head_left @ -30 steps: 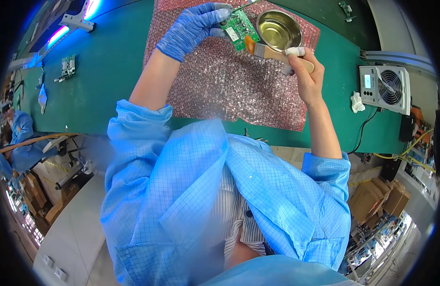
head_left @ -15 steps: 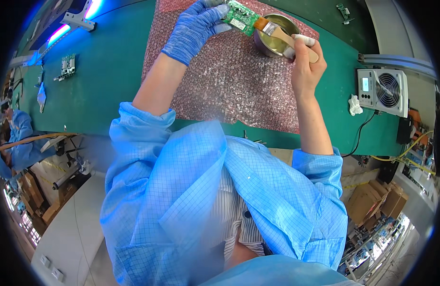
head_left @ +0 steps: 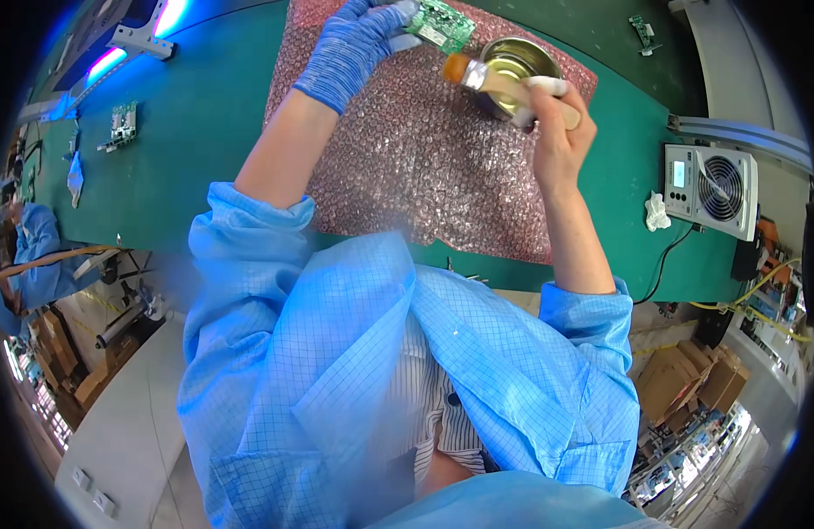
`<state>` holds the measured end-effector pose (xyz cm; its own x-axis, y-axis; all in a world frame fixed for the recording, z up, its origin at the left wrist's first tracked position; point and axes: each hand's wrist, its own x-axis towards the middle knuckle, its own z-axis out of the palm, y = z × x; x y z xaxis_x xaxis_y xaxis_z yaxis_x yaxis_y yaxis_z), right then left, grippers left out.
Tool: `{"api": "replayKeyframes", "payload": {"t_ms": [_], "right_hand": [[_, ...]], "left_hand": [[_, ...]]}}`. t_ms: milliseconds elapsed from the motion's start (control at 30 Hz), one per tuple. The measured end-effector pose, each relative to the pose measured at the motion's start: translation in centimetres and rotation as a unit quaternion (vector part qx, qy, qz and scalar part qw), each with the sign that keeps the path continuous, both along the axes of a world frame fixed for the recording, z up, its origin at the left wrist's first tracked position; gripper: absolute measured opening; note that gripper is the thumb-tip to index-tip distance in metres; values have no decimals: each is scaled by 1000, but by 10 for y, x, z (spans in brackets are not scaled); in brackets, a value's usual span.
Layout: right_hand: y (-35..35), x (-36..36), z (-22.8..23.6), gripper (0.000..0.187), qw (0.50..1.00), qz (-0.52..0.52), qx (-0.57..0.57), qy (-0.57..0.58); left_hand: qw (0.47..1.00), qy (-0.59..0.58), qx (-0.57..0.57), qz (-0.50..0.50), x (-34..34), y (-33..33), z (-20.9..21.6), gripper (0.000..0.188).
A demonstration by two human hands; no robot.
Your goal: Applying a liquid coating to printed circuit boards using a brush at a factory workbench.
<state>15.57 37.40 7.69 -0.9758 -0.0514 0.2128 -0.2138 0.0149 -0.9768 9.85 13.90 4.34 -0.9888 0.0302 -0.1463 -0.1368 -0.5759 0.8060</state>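
Note:
My left hand [head_left: 356, 46], in a blue knitted glove, grips a green circuit board [head_left: 446, 26] by its left end, over the far part of the mat. In my right hand [head_left: 559, 119], with white covers on some fingertips, is a flat paintbrush [head_left: 506, 85] held by its pale wooden handle. Its orange-brown bristles point left, just below the board and apart from it. Behind the brush stands a round metal bowl [head_left: 548, 62] with yellowish liquid inside; the brush and my fingers hide part of it.
Pink bubble wrap [head_left: 407, 167] covers the middle of the green table [head_left: 195, 150]. One more circuit board [head_left: 122, 125] lies at left, another board [head_left: 642, 35] at far right. A white fan unit [head_left: 711, 189] stands at right beside a crumpled tissue [head_left: 657, 212]. A person in blue [head_left: 45, 256] is at far left.
The brush has come away from the board's right edge, moving down and left. The board has shifted slightly left in my left hand, and the view has tilted a little.

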Motion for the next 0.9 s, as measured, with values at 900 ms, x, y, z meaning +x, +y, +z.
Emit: {"api": "replayKeyframes", "payload": {"t_ms": [900], "right_hand": [[273, -285, -92, 27, 650, -137, 712, 227]], "left_hand": [[933, -84, -217, 274, -61, -143, -46, 29]]}}
